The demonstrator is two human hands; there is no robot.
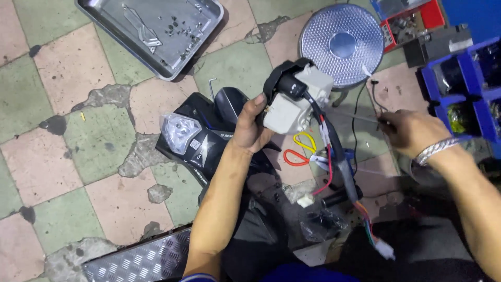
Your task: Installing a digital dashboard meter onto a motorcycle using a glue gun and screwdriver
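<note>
His left hand [250,125] grips a white-and-black switch housing [295,99] mid-frame; the right hand [412,131], at three o'clock, pinches a thin black wire [373,91]. Open floor tiles [78,136] lie at nine o'clock. A metal tray [104,13] sits at eleven, blue bins [433,83] crowd at two.

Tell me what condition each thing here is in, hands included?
Left hand: closed around the white housing.
White housing: lifted, wires dangling.
Right hand: pinching a thin black wire.
Thin black wire: held taut.
Metal tray: lying on the floor, holding loose screws.
Black scooter panel: detached, lying flat.
Floor tiles: cracked, chipped.
</note>
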